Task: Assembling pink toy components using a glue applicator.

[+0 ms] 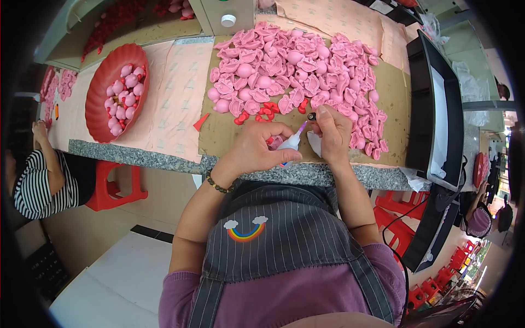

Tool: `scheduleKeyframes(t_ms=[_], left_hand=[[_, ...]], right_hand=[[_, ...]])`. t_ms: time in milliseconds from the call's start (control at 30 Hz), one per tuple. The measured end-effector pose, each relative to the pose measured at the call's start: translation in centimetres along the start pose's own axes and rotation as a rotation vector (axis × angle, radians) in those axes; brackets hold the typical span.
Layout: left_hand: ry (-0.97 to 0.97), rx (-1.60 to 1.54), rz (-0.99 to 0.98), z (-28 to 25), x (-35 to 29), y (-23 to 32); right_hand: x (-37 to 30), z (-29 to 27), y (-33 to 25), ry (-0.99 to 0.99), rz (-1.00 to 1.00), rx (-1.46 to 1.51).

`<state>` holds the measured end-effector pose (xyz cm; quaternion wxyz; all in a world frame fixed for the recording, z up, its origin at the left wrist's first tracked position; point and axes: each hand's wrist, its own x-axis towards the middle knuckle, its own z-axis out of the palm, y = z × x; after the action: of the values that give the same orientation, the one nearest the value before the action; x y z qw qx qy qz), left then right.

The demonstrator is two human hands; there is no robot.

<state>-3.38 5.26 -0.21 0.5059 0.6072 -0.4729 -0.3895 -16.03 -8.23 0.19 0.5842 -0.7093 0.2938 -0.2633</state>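
Observation:
My left hand [254, 147] is closed around a small white squeeze bottle [291, 143] with a thin purple nozzle. Tucked in the same fingers is a pink and red piece [274, 141], mostly covered. My right hand [334, 134] pinches a small dark round piece [311, 116] right by the nozzle's tip; its exact kind is unclear. A white scrap, perhaps tissue [314, 143], shows under the right hand. Just beyond both hands lie several red bow-shaped pieces [268, 111] and a wide heap of pink moulded pieces [295, 68], some frilled and some domed.
A red scalloped bowl [94, 93] of pink and red pieces stands at the left. On the right is a black tray [418, 104] lined with white plastic. The granite table edge [186, 164] runs before me. Another person [52, 175] sits far left beside a red stool [106, 186].

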Motion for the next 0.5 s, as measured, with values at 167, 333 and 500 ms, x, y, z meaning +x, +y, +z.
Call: scheduleKeyframes(t_ms=[167, 333, 500], left_hand=[[-0.001, 0.019, 0.006, -0.01, 0.04, 0.15], [-0.004, 0.014, 0.011, -0.03, 0.03, 0.03], [-0.007, -0.002, 0.006, -0.03, 0.05, 0.16]], right_hand=[[-0.02, -0.01, -0.16, 0.003, 0.008, 0.007], [-0.04, -0.01, -0.19, -0.003, -0.001, 0.007], [-0.07, -0.04, -0.22, -0.01, -0.01, -0.003]])
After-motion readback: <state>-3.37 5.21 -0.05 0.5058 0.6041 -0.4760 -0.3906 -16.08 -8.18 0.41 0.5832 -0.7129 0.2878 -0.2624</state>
